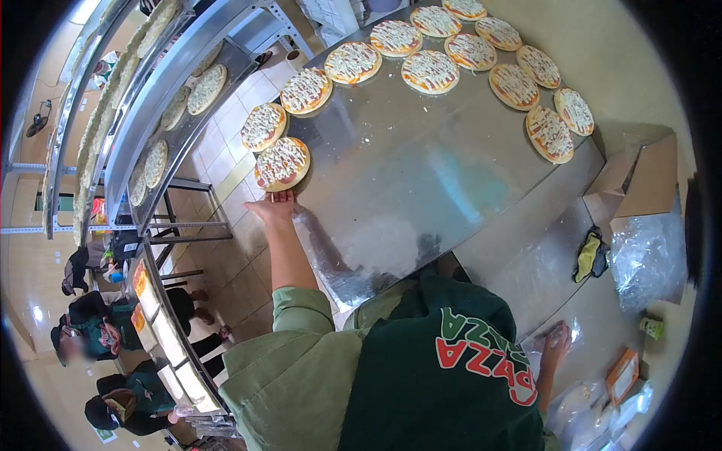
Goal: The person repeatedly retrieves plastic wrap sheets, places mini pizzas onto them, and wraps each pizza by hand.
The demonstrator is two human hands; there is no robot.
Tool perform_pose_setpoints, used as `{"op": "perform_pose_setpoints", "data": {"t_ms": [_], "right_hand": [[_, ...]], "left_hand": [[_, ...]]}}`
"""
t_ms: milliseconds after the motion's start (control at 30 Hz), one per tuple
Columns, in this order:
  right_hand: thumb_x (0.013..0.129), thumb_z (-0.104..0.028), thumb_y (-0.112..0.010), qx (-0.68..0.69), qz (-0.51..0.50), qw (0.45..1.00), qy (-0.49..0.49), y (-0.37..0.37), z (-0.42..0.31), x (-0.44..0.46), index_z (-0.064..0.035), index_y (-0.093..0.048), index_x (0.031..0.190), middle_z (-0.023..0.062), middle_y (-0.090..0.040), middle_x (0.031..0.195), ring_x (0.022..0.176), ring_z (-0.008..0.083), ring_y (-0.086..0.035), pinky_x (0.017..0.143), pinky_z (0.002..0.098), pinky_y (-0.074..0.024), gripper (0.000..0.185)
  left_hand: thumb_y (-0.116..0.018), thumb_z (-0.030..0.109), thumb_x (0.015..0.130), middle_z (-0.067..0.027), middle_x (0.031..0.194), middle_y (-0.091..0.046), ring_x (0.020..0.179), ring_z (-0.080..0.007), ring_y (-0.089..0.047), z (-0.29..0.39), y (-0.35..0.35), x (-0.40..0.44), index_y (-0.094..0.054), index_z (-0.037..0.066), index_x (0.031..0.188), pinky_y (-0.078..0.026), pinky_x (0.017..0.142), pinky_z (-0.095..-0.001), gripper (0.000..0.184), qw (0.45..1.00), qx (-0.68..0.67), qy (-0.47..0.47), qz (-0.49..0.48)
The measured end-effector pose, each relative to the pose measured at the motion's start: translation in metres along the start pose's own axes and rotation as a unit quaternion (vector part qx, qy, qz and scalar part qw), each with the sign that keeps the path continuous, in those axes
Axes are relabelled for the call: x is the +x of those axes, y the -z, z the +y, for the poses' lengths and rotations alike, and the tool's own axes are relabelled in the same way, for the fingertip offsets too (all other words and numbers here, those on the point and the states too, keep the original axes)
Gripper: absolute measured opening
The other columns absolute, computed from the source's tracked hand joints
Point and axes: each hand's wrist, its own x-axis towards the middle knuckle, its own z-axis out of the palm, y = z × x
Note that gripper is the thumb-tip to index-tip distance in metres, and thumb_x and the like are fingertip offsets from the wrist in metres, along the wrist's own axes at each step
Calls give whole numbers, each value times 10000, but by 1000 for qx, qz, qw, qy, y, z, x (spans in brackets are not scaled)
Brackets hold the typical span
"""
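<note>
My left hand (pixel 274 207) is at the left edge of the metal table (pixel 376 195). Its fingertips meet the near rim of a small pizza (pixel 282 164) with red sauce and white shredded topping, and partly disappear there. The thumb stands apart, off the pizza. This pizza reaches the table's edge, touching or nearly touching another pizza (pixel 263 126) behind it. Low on the right, my right hand (pixel 557 340) is closed on a clear plastic bag (pixel 575 331) above a lower surface; its fingers are partly hidden.
Several more pizzas (pixel 430 71) line the table's far and right sides. A rack (pixel 180 113) with pizza bases stands left. Two people (pixel 135 398) work at a tray-covered table (pixel 169 338). To the right are a cardboard box (pixel 647 177), plastic packaging (pixel 648 259) and a yellow-black item (pixel 590 254).
</note>
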Motion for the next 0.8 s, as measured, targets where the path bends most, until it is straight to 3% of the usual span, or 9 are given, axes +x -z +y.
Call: {"op": "perform_pose_setpoints", "data": {"t_ms": [333, 467, 533, 567, 600, 633, 667, 700, 800], "right_hand": [[729, -135, -616, 2, 3, 999, -45, -7, 6, 2, -103, -462, 1252, 182, -385, 1313, 1231, 340, -342, 1032, 404, -275, 546], [731, -191, -634, -21, 49, 995, -84, 7, -16, -15, -110, -479, 1241, 181, -455, 1193, 1114, 349, -434, 953, 424, -351, 539], [749, -223, -632, -25, 52, 989, -134, 11, -23, -22, -135, -469, 1248, 161, -465, 1149, 1080, 337, -451, 927, 415, -371, 532], [761, -239, -631, -34, 61, 988, -138, 10, -20, -24, -151, -455, 1259, 145, -465, 1138, 1074, 321, -455, 917, 401, -380, 536], [770, -237, -623, -37, 69, 986, -150, 7, -17, -26, -150, -453, 1261, 142, -465, 1136, 1068, 319, -459, 907, 402, -386, 527], [778, -236, -615, -36, 76, 984, -158, 3, -13, -28, -149, -451, 1262, 138, -465, 1134, 1062, 317, -462, 897, 403, -392, 518], [787, -234, -606, -32, 82, 983, -163, -3, -7, -28, -149, -448, 1263, 134, -465, 1133, 1055, 315, -465, 887, 404, -398, 509], [791, -223, -599, -26, 89, 982, -164, -4, -4, -30, -140, -454, 1257, 134, -467, 1132, 1049, 313, -469, 882, 404, -400, 496], [798, -189, -580, 0, 118, 981, -153, -8, 4, -32, -112, -475, 1237, 133, -474, 1125, 1031, 308, -476, 869, 402, -407, 458]], "left_hand": [[-101, 890, 607, -91, 1462, -186, 1323, -374, -169, -49, -19, 32, -250, 197, 1395, -170, 989, -657, 1059, 910, -154, 36, -383], [-220, 820, 695, -87, 1447, -231, 1298, -374, -227, -94, -8, 33, -265, 209, 1391, -193, 988, -651, 927, 768, -88, 112, -625], [-61, 760, 757, -124, 1443, -224, 1307, -390, -200, -133, -39, -77, -286, 180, 1383, -141, 1017, -638, 882, 911, 110, 86, -387], [-74, 755, 765, -119, 1442, -227, 1307, -382, -207, -158, -41, -93, -283, 179, 1384, -156, 1038, -598, 871, 894, 100, 142, -413], [-95, 737, 786, -135, 1441, -223, 1307, -373, -217, -190, -32, -101, -276, 152, 1385, -174, 1046, -574, 857, 670, -58, 336, -660], [-157, 732, 794, -152, 1427, -245, 1287, -366, -265, -212, -33, -145, -290, 125, 1374, -236, 1027, -568, 850, 835, 192, 235, -459], [-311, 730, 778, -157, 1392, -307, 1249, -370, -326, -248, -22, -152, -305, 105, 1359, -326, 978, -561, 853, 644, 48, 463, -607], [-337, 762, 742, -162, 1373, -338, 1227, -378, -352, -268, -23, -211, -327, 94, 1348, -332, 965, -573, 902, 762, 260, 368, -466], [-307, 823, 683, -173, 1369, -349, 1219, -388, -365, -341, 12, -282, -330, 86, 1351, -297, 990, -564, 996, 533, 167, 697, -450]]}}
